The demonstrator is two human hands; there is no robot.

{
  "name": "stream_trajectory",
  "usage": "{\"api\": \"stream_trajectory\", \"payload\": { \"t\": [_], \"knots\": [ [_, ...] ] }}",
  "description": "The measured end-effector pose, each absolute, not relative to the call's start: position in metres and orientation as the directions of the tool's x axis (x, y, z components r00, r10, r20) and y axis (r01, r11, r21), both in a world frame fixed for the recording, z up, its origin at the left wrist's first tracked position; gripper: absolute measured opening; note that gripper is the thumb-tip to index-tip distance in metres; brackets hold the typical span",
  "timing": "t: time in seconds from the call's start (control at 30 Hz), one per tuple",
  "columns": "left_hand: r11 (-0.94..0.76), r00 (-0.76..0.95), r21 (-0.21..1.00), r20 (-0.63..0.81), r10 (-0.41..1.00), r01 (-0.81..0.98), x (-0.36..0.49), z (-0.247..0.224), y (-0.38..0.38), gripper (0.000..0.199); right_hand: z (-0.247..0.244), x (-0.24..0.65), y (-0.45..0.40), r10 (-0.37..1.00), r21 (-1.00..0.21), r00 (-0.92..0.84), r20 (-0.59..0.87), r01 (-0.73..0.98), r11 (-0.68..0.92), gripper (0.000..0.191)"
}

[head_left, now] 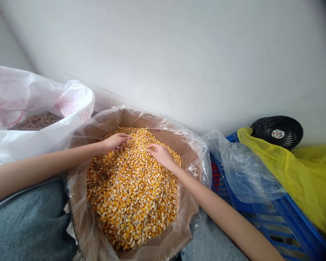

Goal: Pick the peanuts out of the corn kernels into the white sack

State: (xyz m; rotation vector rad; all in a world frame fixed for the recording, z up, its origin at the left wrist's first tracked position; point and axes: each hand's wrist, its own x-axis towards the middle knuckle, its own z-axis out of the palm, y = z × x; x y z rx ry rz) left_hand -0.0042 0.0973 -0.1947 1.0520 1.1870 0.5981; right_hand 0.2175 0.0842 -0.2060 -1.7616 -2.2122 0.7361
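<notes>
A heap of yellow and white corn kernels (133, 192) fills a brown sack (78, 214) lined with clear plastic, standing between the knees. Over the upper left of the kernels is my left hand (116, 142), its fingers curled together; whatever is between them is too small to name. My right hand (160, 154) is on the right side of the heap, its thumb and forefinger brought together at the kernels. Anything in that pinch cannot be made out. The two hands are a short distance apart, both inside the sack's opening.
At the left, a white sack (81, 101) holds brown pods (38, 121). On the right are a blue plastic crate (296, 217), clear plastic (247, 174), yellow netting (309, 181) and a black fan (277, 132). A white wall (179, 61) rises behind.
</notes>
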Motion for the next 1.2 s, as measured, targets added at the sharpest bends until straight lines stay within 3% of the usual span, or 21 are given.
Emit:
{"api": "stream_trajectory", "payload": {
  "t": [0.13,0.27,0.37,0.47,0.6,0.67,0.77,0.87,1.07,1.2],
  "knots": [
    [0.399,0.233,0.900,-0.432,0.871,0.178,-0.007,-0.195,0.102,0.033,-0.208,0.211,0.082,0.919,-0.364,-0.337,-0.205,0.898,0.248,0.032],
    [0.330,0.235,0.880,-0.420,0.877,0.343,-0.009,-0.199,0.104,0.037,-0.210,0.213,0.069,0.932,-0.350,-0.324,-0.162,0.902,0.253,0.030],
    [0.082,0.311,0.820,-0.305,0.900,0.567,-0.010,-0.202,0.105,0.037,-0.216,0.217,0.067,0.939,-0.448,-0.316,-0.138,0.865,0.226,0.028],
    [-0.223,0.449,0.661,-0.193,0.872,0.716,-0.013,-0.200,0.107,0.036,-0.221,0.221,0.071,0.950,-0.630,-0.289,-0.116,0.761,0.155,0.031],
    [-0.432,0.545,0.351,-0.353,0.761,0.831,-0.017,-0.189,0.102,0.040,-0.219,0.226,0.074,0.965,-0.831,-0.213,-0.153,0.556,-0.009,0.036],
    [-0.496,0.567,0.278,-0.465,0.680,0.823,-0.016,-0.182,0.095,0.036,-0.216,0.227,0.073,0.963,-0.883,-0.147,-0.227,0.448,-0.140,0.041],
    [-0.498,0.551,0.299,-0.666,0.503,0.814,-0.011,-0.177,0.082,0.028,-0.212,0.229,0.073,0.931,-0.920,-0.127,-0.342,0.248,-0.304,0.047],
    [-0.485,0.505,0.279,-0.746,0.434,0.829,-0.006,-0.178,0.073,0.029,-0.212,0.229,0.074,0.910,-0.929,-0.198,-0.365,0.145,-0.341,0.047],
    [-0.400,0.553,0.392,-0.684,0.475,0.828,-0.013,-0.190,0.076,0.038,-0.212,0.226,0.073,0.879,-0.923,-0.286,-0.381,0.180,-0.341,0.040],
    [-0.408,0.531,0.341,-0.514,0.674,0.847,-0.015,-0.210,0.088,0.029,-0.212,0.228,0.073,0.870,-0.937,-0.348,-0.349,0.150,-0.316,0.037]
  ]
}}
